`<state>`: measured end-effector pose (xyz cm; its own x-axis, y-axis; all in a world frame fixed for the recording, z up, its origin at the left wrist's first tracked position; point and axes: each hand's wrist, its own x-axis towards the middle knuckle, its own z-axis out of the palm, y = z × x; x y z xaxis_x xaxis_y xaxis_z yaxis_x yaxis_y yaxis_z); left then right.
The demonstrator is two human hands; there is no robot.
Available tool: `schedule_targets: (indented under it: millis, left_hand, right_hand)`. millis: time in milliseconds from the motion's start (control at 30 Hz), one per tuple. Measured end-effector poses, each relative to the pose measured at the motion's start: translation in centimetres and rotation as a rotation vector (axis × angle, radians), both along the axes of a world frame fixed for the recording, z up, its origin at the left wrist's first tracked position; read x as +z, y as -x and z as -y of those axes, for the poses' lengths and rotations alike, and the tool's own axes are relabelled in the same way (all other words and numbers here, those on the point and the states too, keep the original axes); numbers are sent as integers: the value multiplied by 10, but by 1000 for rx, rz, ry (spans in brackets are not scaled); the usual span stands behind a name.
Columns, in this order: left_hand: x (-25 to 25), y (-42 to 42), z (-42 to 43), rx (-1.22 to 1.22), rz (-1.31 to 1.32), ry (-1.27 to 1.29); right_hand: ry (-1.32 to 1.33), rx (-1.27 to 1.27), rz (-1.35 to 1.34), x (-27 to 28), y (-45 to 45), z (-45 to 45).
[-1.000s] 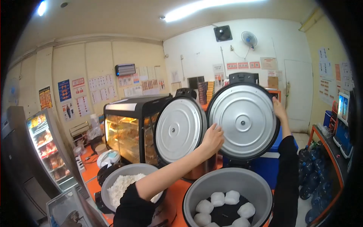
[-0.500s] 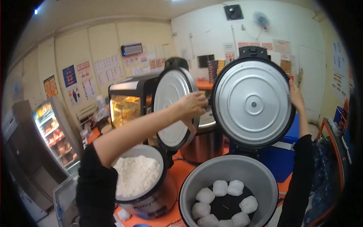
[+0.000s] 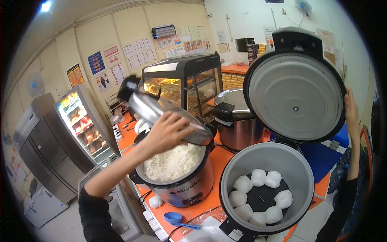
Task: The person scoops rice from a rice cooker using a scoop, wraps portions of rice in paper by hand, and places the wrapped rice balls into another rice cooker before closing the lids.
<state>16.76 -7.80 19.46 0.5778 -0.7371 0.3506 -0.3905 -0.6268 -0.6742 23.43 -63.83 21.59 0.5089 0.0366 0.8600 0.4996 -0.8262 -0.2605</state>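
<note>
My left hand [image 3: 171, 130] is on the metal lid [image 3: 161, 112] of the left rice cooker [image 3: 183, 192], which tilts partway down over the pot. Under it, white rice [image 3: 173, 163] fills the pot. At the far right, my right hand [image 3: 351, 108] grips the rim of the raised round lid [image 3: 294, 94] belonging to the right cooker [image 3: 269, 153]. Several white wrapped bundles [image 3: 243, 184] form a ring around the dark bottom of that grey pot. Both hands' fingertips are partly hidden.
A blue ladle [image 3: 173, 218] and one white bundle [image 3: 155, 201] lie on the orange counter [image 3: 219, 159]. Another steel cooker [image 3: 238, 131] stands behind, beside a lit glass display warmer [image 3: 181, 80]. To the left are a drinks fridge [image 3: 85, 125] and steel cabinets [image 3: 52, 137].
My left hand has brought the left lid down from nearly upright to a slant above the rice. The right lid stays raised in my right hand. My view has turned left and downward.
</note>
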Motion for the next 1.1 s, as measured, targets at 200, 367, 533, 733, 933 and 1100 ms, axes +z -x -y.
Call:
schedule_targets:
  millis: [200,367,533,733,933,1100]
  left_hand:
    - [-93,51,-39,10,70,248]
    - [-107,108,-20,107,84,780]
    - [-94,185,-48,-345,416,948]
    - [-161,205,-15,-501,207,1400]
    - [-222,293,95,-508,-544,1727]
    - [-169,328,225,-878,-995,1294]
  right_hand:
    - [187,-33,88,-43,59,-10]
    - [327,-4,-24,-63,124,-27]
    - [625,-95,-185,-90,183,-55]
    - [508,-61,-214,-162,264,-100]
    - [-289,-188,-553,-254,439,-119]
    - [-280,-167,-1355,-380,611,-91]
